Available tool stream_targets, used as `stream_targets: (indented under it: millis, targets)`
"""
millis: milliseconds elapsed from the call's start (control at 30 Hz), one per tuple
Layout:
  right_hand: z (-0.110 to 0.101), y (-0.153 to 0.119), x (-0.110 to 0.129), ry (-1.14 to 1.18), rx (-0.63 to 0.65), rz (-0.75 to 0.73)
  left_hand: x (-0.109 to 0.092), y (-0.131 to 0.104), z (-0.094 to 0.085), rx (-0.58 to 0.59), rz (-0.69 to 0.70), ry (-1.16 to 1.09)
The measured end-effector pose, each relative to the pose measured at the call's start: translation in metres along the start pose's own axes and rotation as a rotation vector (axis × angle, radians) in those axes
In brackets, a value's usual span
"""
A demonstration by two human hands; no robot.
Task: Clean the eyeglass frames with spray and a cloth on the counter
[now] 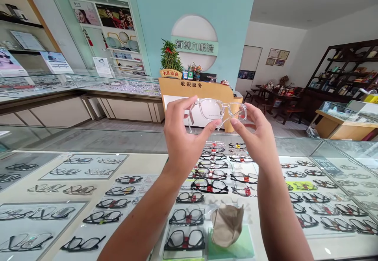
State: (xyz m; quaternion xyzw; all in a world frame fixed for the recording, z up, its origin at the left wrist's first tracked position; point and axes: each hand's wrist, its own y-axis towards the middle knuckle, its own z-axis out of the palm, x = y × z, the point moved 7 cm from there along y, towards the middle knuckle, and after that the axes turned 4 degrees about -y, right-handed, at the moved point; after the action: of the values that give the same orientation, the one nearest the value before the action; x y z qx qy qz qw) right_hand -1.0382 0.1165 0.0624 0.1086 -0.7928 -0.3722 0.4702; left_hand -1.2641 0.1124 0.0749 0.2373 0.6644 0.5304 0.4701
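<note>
Clear-framed glasses (210,109) are held up in front of the wooden counter, above the display case. My left hand (184,131) grips their left end between thumb and fingers, the thumb near the lower rim. On the other end, my right hand (254,129) pinches the frame with its thumb and fingers. The temples hang folded partly inward behind the lenses. Below the hands, a crumpled beige cloth (226,224) lies on a green and white card (246,247) among rows of glasses.
Rows of dark-framed glasses (209,185) fill the glass display case (141,160) on both sides of the arms. Beyond it stand a wooden service counter (206,91) with a plant (170,58), and another glass case (345,113) at the right.
</note>
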Motion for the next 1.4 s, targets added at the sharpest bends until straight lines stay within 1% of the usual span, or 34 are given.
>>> stream_targets:
  millis: [133, 267, 400, 500, 700, 967, 1167, 1267, 1400]
  targets:
    - [-0.004, -0.001, 0.004, -0.062, -0.073, -0.045, 0.005, 0.000, 0.002, 0.013, -0.023, -0.018]
    - [-0.011, -0.003, 0.012, -0.168, -0.195, -0.145, 0.017, -0.002, 0.010, 0.078, -0.116, -0.069]
    - [-0.013, -0.006, 0.017, -0.240, -0.256, -0.201, 0.023, -0.002, 0.017, 0.134, -0.184, -0.115]
    - [-0.012, -0.007, 0.018, -0.272, -0.252, -0.217, 0.023, -0.002, 0.018, 0.140, -0.203, -0.134]
    - [-0.011, -0.008, 0.021, -0.287, -0.194, -0.235, 0.026, -0.003, 0.017, 0.128, -0.226, -0.140]
    - [-0.008, -0.007, 0.017, -0.235, -0.136, -0.160, 0.021, -0.003, 0.015, 0.090, -0.137, -0.079]
    - [-0.008, -0.006, 0.017, -0.258, -0.136, -0.166, 0.018, -0.003, 0.014, 0.078, -0.118, -0.067]
    - [-0.008, -0.007, 0.017, -0.262, -0.140, -0.169, 0.023, -0.002, 0.014, 0.095, -0.169, -0.069]
    - [-0.009, -0.007, 0.020, -0.280, -0.166, -0.189, 0.039, -0.003, 0.020, 0.166, -0.328, -0.118]
